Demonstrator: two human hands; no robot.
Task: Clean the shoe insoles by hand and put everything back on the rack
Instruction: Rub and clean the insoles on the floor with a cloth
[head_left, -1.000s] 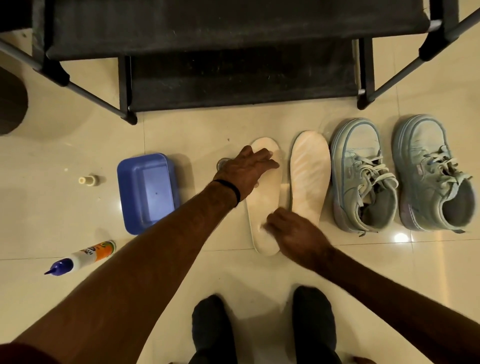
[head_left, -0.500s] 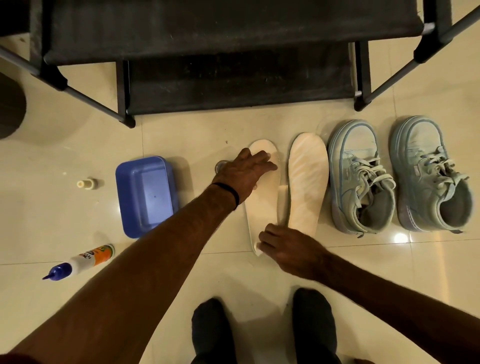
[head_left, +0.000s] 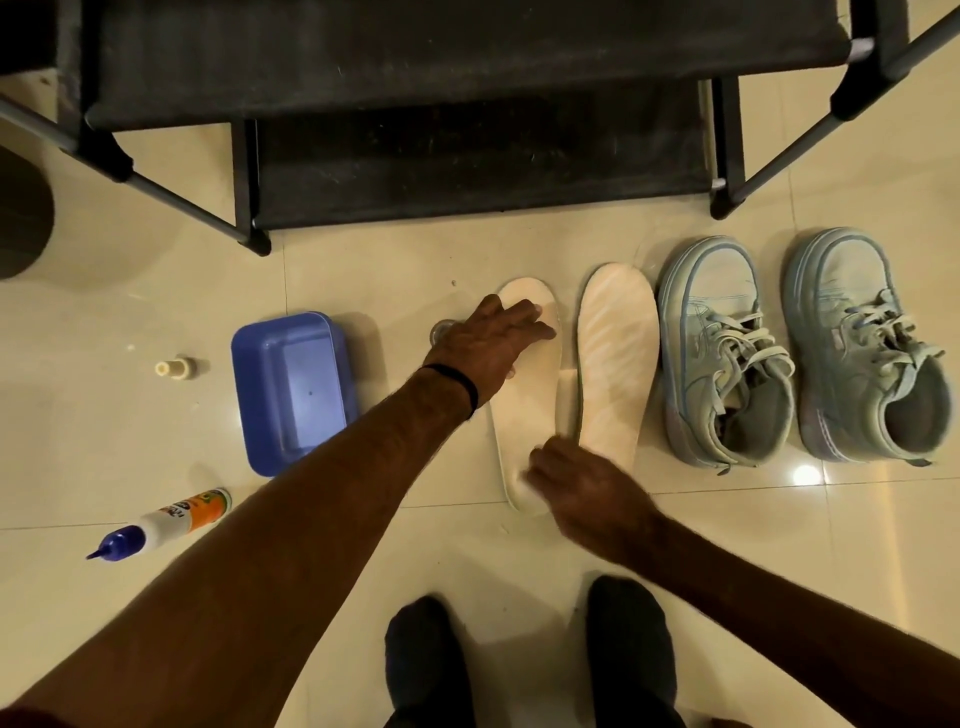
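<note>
Two pale insoles lie side by side on the tiled floor, the left insole (head_left: 524, 405) and the right insole (head_left: 615, 358). My left hand (head_left: 493, 343) lies flat on the toe end of the left insole, fingers spread, a black band on the wrist. My right hand (head_left: 582, 488) rests on that insole's heel with curled fingers; what is under them is hidden. Two light blue sneakers (head_left: 722, 353) (head_left: 872, 348) stand to the right, toes pointing to the black shoe rack (head_left: 467, 130) at the top.
A blue plastic tub (head_left: 291, 389) sits left of my left arm. A bottle with a blue nozzle (head_left: 166, 519) lies at the lower left, a small cap (head_left: 176, 368) above it. A small clear round object (head_left: 441, 330) sits behind my left hand. My dark-socked feet (head_left: 426, 665) (head_left: 628, 649) are below.
My right hand slid from the middle of the left insole down to its heel, then slightly back up. My left hand has stayed on the toe end.
</note>
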